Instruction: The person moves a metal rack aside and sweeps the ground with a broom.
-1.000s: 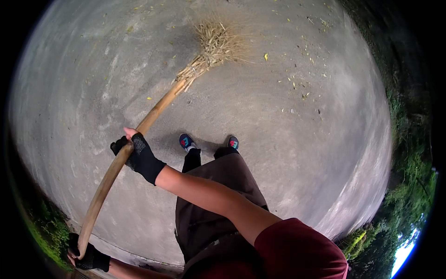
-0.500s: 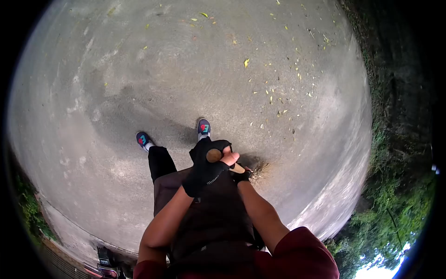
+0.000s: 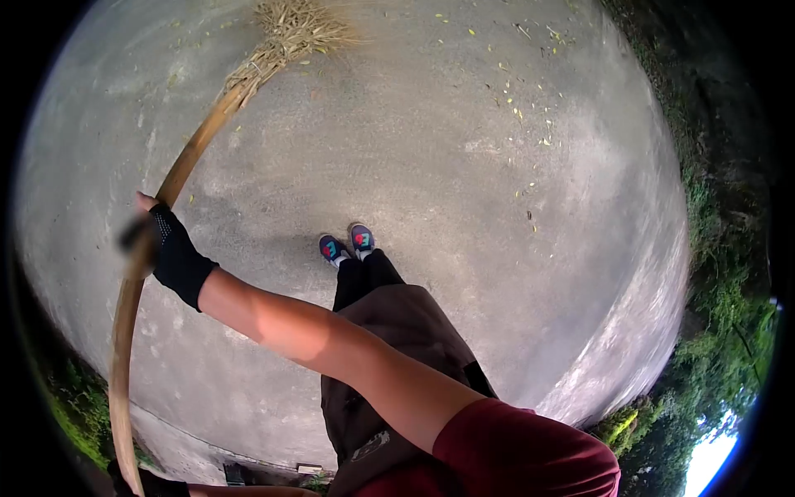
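A straw broom (image 3: 199,142) with a long wooden handle slants up the left side of the head view. Its bristle head (image 3: 291,37) is at the top, over the pavement. My right hand (image 3: 178,253), in a black fingerless glove, is closed around the middle of the handle, my right arm reaching across my body. At the bottom left corner my left hand (image 3: 157,483), also gloved, grips the handle near its lower end in the picture; its fingers are partly cut off by the view's edge.
Grey pavement (image 3: 447,174) spreads all around my two shoes (image 3: 348,242). Yellow leaves (image 3: 517,112) lie scattered at the upper right. Green plants (image 3: 720,331) border the pavement on the right, with more greenery at the lower left.
The broom has swung from close by my right side to far forward and left. Both hands went left with it, still gripping the handle. My feet have come closer together.
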A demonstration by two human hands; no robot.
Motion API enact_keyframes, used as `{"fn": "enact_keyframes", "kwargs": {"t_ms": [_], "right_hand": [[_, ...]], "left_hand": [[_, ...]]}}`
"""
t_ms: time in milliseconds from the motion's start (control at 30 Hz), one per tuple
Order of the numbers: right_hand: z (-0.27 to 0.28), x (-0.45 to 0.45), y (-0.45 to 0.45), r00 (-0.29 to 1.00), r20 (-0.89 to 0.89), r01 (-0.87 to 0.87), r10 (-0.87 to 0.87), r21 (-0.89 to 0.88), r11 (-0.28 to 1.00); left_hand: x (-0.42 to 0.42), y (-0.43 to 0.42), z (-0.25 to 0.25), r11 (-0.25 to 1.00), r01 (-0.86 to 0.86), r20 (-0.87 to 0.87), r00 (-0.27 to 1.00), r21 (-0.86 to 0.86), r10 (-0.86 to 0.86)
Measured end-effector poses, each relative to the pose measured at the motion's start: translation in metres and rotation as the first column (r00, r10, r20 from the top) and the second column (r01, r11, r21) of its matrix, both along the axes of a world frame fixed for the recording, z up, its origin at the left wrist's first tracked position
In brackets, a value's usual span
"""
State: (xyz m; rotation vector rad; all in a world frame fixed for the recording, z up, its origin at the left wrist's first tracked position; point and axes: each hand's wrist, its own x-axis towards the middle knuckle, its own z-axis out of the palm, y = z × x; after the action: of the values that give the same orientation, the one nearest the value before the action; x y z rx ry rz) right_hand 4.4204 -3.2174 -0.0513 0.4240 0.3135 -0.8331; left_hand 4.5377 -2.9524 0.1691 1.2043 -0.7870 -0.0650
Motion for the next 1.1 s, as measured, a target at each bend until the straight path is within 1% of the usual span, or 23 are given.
{"fn": "enact_keyframes", "kwargs": {"t_ms": [100,167,200,267,333,367,400,433,467,500,533,567,667,733,767,800,833,867,900,933,1000,1067,1100], "right_hand": [[-0.005,-0.062,0.024,1.0,-0.009,0.015,-0.013,0.262,0.965],[-0.072,-0.12,0.051,0.987,0.032,0.146,-0.156,0.212,0.966],[-0.098,-0.164,0.061,0.97,-0.086,0.242,-0.229,0.206,0.948],[-0.142,-0.269,0.08,0.919,-0.217,0.369,-0.33,0.171,0.914],[-0.185,-0.397,0.104,0.871,-0.34,0.437,-0.355,0.208,0.875],[-0.212,-0.464,0.12,0.841,-0.367,0.483,-0.399,0.175,0.858],[-0.238,-0.524,0.142,0.639,-0.668,0.584,-0.382,0.098,0.806],[-0.23,-0.57,0.151,0.677,-0.519,0.671,-0.522,0.143,0.728],[-0.234,-0.613,0.159,0.536,-0.706,0.792,-0.463,0.23,0.566],[-0.275,-0.679,0.201,0.618,-0.196,0.781,-0.761,0.265,0.566],[-0.253,-0.7,0.188,0.413,-0.82,0.9,-0.396,0.302,0.314],[-0.259,-0.733,0.202,0.458,-0.839,0.87,-0.295,0.353,0.344],[-0.341,-0.804,0.245,0.577,-0.809,0.79,-0.117,0.515,0.333],[-0.301,-0.734,0.161,0.654,-0.753,0.713,-0.067,0.584,0.388],[-0.302,-0.699,0.129,0.816,-0.553,0.569,-0.167,0.72,0.397],[-0.253,-0.63,0.068,0.854,-0.52,0.433,0.004,0.717,0.546],[-0.301,-0.574,0.069,0.861,-0.507,0.425,-0.048,0.663,0.617],[-0.219,-0.509,0.014,0.905,-0.423,0.369,-0.033,0.745,0.556],[-0.189,-0.447,-0.015,0.905,-0.423,0.364,-0.057,0.696,0.619],[-0.14,-0.404,-0.055,0.939,-0.342,0.276,0.041,0.818,0.505],[-0.106,-0.335,-0.087,0.962,-0.25,0.108,0.107,0.713,0.693],[-0.113,-0.304,-0.13,0.996,-0.06,-0.035,0.06,0.354,0.935],[-0.104,-0.301,-0.151,0.993,-0.071,-0.072,0.092,0.239,0.968]], "left_hand": [[0.074,0.053,-0.042,0.925,0.313,-0.352,0.908,0.213,-0.226],[0.016,0.001,-0.099,0.955,0.271,-0.669,0.689,-0.119,-0.279],[-0.018,-0.027,-0.125,0.977,0.178,-0.778,0.595,-0.12,-0.203],[-0.128,-0.103,-0.167,0.959,0.18,-0.77,0.636,0.22,0.058],[-0.207,-0.137,-0.214,0.828,0.55,-0.889,0.32,-0.108,-0.328],[-0.261,-0.158,-0.235,0.74,0.661,-0.884,0.267,-0.122,-0.384],[-0.324,-0.183,-0.244,0.631,0.774,-0.864,0.282,-0.052,-0.417],[-0.38,-0.198,-0.255,0.517,0.851,-0.867,0.182,-0.098,-0.465],[-0.433,-0.208,-0.254,0.421,0.896,-0.927,0.03,-0.141,-0.375],[-0.484,-0.214,-0.26,0.322,0.941,-0.954,-0.009,-0.109,-0.3],[-0.531,-0.222,-0.275,0.211,0.975,-0.927,0.009,-0.076,-0.374],[-0.576,-0.223,-0.286,0.167,0.981,-0.913,-0.025,-0.101,-0.408],[-0.629,-0.247,-0.294,0.059,0.973,-0.818,0.219,0.222,-0.533],[-0.584,-0.28,-0.277,0.149,0.979,-0.935,0.178,0.137,-0.306],[-0.545,-0.281,-0.279,0.321,0.914,-0.863,0.359,0.248,-0.356],[-0.502,-0.292,-0.254,0.502,0.81,-0.789,0.51,0.305,-0.344],[-0.446,-0.296,-0.217,0.713,0.685,-0.866,0.438,0.149,-0.241],[-0.393,-0.28,-0.172,0.846,0.434,-0.785,0.619,0.31,-0.03],[-0.347,-0.248,-0.133,0.908,0.348,-0.723,0.686,0.232,-0.078],[-0.331,-0.214,-0.106,0.895,0.243,-0.486,0.873,0.374,-0.035],[-0.3,-0.146,-0.053,0.791,-0.216,0.139,0.976,0.573,0.165],[-0.396,-0.206,-0.029,0.988,-0.116,-0.471,0.88,-0.098,0.056],[-0.412,-0.209,-0.033,0.994,-0.105,-0.337,0.937,-0.031,0.089]]}}
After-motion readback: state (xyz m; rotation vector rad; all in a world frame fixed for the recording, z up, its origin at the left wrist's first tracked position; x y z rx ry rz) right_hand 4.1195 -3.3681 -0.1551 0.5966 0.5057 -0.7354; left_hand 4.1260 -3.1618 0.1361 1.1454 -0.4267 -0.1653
